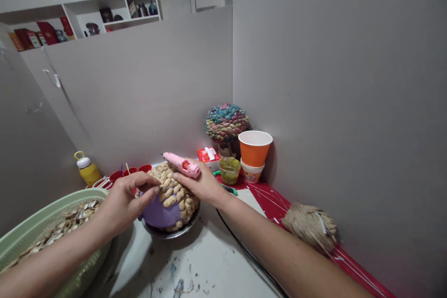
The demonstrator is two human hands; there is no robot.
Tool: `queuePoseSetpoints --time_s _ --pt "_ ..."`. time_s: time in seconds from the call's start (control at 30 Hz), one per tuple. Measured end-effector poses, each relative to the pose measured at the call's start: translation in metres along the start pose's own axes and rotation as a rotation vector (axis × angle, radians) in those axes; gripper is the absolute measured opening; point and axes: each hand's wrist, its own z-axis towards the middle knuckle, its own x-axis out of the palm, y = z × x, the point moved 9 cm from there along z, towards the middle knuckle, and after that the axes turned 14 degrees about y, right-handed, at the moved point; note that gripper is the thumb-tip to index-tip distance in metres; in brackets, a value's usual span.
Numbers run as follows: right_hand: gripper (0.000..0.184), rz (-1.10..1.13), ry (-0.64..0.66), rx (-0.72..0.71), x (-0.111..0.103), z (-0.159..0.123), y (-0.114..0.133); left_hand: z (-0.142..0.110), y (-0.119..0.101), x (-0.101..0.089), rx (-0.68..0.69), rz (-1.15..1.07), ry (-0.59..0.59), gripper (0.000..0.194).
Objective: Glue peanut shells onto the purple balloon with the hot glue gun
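Observation:
A purple rounded form [159,212], part of it covered with rows of peanuts [171,186], rests in a metal bowl [171,234]. My right hand [199,183] is closed around a pink glue gun [181,164]. The gun lies over the top of the peanut-covered side, its nozzle pointing left. On the left of the form, my left hand [134,198] has thumb and forefinger pinched together at the edge of the peanuts. What sits between those fingertips, if anything, I cannot make out. From below my right wrist a black cord [244,250] runs toward the front edge.
A green basket [21,237] of shells stands at left, beyond it a yellow bottle [87,171]. Red cups [130,172] stand behind the bowl. At back right are a multicoloured tree-shaped craft [226,122], an orange cup [253,151] and a yellow-green tub [229,172]. Twine [309,228] lies by the right partition.

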Motion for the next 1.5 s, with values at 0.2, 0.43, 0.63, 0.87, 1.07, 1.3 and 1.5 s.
queuePoseSetpoints --time_s 0.2,0.43,0.63,0.87,1.07,1.3,1.5 --pt "0.033 0.007 0.006 -0.006 0.001 0.0 0.001 0.0 -0.012 0.009 0.145 0.121 0.024 0.015" --pt "0.032 0.02 0.018 -0.018 0.001 0.0 0.002 0.002 -0.018 0.014 0.152 0.23 0.023 0.016" --pt "0.027 0.02 0.02 -0.016 0.0 0.0 0.001 0.002 -0.025 0.015 0.172 0.259 0.024 0.018" --pt "0.024 0.014 0.008 -0.027 0.0 0.0 0.0 0.006 -0.023 0.02 0.117 0.266 0.056 0.019" --pt "0.013 0.009 -0.002 -0.017 0.0 0.0 -0.001 0.007 -0.024 0.021 0.114 0.257 0.053 0.018" --pt "0.019 0.01 0.001 -0.028 0.0 0.0 0.001 0.006 -0.026 0.02 0.143 0.244 0.018 0.017" --pt "0.011 0.01 -0.007 -0.031 0.0 0.0 -0.001 0.004 -0.025 0.022 0.205 0.23 0.031 0.016"
